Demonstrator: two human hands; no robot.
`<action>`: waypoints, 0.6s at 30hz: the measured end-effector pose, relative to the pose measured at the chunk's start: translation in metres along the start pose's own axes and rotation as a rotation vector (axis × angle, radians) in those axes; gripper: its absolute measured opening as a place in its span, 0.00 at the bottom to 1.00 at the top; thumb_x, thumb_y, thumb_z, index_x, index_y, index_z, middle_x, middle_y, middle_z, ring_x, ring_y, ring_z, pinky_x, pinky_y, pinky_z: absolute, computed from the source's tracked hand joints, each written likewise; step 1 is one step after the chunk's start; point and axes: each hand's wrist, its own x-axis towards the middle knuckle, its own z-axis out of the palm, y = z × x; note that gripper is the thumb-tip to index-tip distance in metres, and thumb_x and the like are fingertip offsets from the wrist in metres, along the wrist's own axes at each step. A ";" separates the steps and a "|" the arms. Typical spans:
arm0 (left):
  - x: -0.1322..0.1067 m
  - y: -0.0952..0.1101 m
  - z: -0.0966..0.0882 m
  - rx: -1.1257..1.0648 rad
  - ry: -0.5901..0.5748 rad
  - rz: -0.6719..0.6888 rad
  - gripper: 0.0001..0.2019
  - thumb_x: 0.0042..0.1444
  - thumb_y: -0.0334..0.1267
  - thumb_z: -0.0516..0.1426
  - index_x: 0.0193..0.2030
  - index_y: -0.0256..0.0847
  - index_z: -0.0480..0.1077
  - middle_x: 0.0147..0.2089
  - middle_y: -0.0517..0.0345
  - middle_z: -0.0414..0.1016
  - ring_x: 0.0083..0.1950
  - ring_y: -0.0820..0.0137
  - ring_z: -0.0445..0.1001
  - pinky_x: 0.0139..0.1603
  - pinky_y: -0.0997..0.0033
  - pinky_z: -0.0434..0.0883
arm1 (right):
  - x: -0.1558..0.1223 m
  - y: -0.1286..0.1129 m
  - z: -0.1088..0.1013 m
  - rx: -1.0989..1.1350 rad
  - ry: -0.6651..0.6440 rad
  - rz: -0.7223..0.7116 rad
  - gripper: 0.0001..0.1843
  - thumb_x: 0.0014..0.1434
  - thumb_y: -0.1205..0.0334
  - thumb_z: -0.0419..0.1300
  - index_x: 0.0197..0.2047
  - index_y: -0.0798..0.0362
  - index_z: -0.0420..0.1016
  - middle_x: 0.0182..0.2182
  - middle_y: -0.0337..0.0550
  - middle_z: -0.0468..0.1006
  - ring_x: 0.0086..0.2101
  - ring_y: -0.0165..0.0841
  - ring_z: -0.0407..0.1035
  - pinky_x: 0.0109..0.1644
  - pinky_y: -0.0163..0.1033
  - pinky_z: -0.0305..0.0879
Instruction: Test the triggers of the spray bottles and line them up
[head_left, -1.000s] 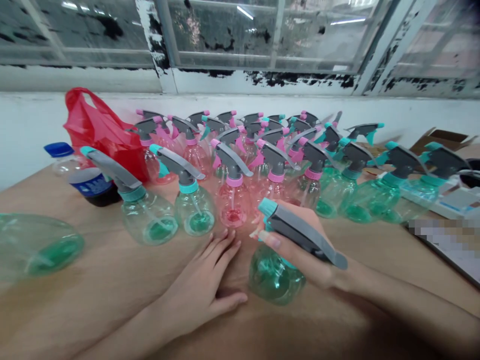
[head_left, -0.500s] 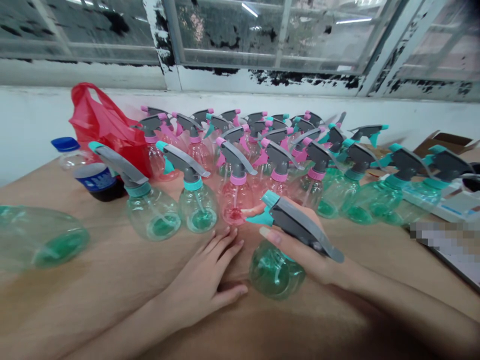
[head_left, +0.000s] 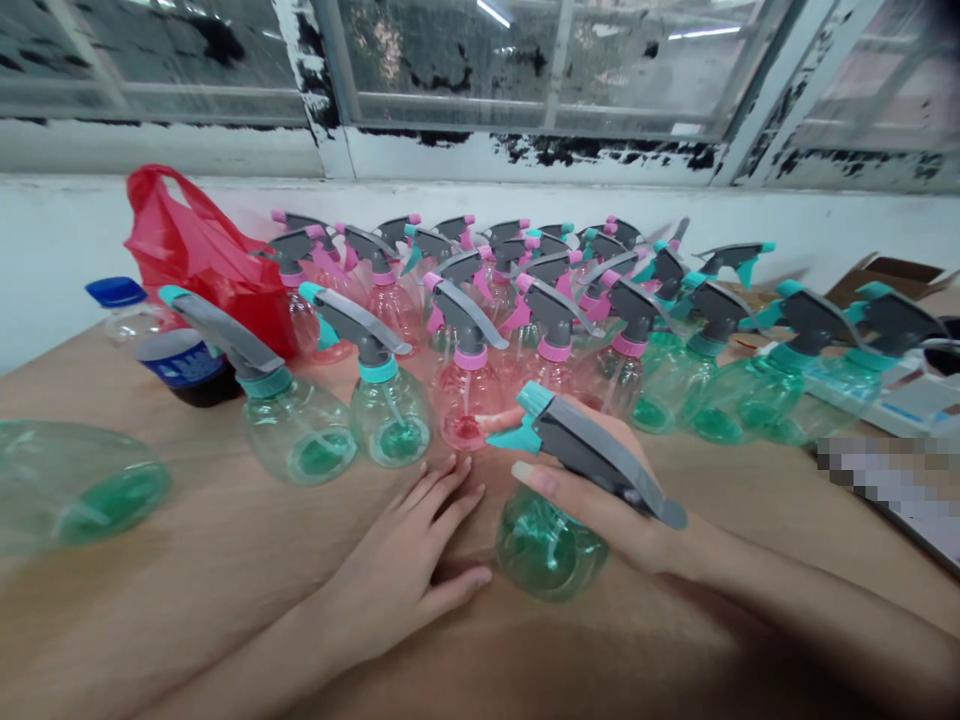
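Observation:
My right hand (head_left: 626,525) is wrapped round the neck of a green spray bottle (head_left: 551,548) with a grey and turquoise spray head. Its thumb lies across the front under the nozzle, and the other fingers are partly hidden behind the head. One finger stretches out towards a pink spray bottle (head_left: 469,395); contact cannot be made out. To the left, my left hand (head_left: 412,545) lies flat on the wooden table (head_left: 247,590), fingers apart and holding nothing. Its fingertips are just in front of the pink bottle and a green spray bottle (head_left: 394,410).
Several pink and green spray bottles stand in rows towards the wall. A red plastic bag (head_left: 210,260) and a dark drink bottle (head_left: 184,365) are at left. Another green bottle (head_left: 82,485) lies at the left edge. An open cardboard box (head_left: 892,280) is at back right.
The whole scene has shifted slightly left in the view. Both hands keep the same pose, and the right still grips the green spray bottle.

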 end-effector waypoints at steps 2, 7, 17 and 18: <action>0.000 0.000 0.000 -0.005 0.006 -0.001 0.31 0.64 0.53 0.55 0.68 0.40 0.55 0.70 0.44 0.56 0.69 0.50 0.55 0.66 0.43 0.56 | 0.001 0.001 0.001 0.006 0.007 -0.010 0.11 0.60 0.62 0.61 0.46 0.51 0.71 0.32 0.38 0.72 0.27 0.27 0.63 0.33 0.34 0.65; -0.001 0.000 0.000 0.003 -0.008 -0.006 0.31 0.64 0.54 0.54 0.68 0.39 0.56 0.70 0.43 0.56 0.69 0.50 0.55 0.66 0.43 0.57 | 0.001 0.005 0.001 0.018 0.017 -0.045 0.10 0.59 0.63 0.62 0.45 0.49 0.71 0.26 0.31 0.69 0.23 0.24 0.61 0.28 0.31 0.62; 0.000 0.002 -0.002 0.020 -0.031 -0.015 0.31 0.65 0.55 0.53 0.68 0.38 0.56 0.70 0.42 0.56 0.69 0.51 0.56 0.65 0.44 0.58 | 0.002 -0.002 0.002 -0.048 0.077 -0.062 0.04 0.59 0.62 0.61 0.35 0.53 0.71 0.26 0.34 0.70 0.24 0.24 0.65 0.29 0.31 0.64; 0.000 0.003 -0.002 0.018 -0.032 -0.016 0.31 0.65 0.55 0.53 0.68 0.38 0.56 0.70 0.42 0.56 0.69 0.51 0.55 0.65 0.44 0.58 | 0.002 0.000 0.002 -0.024 0.079 -0.067 0.04 0.58 0.63 0.62 0.36 0.52 0.71 0.26 0.33 0.70 0.23 0.23 0.63 0.28 0.30 0.63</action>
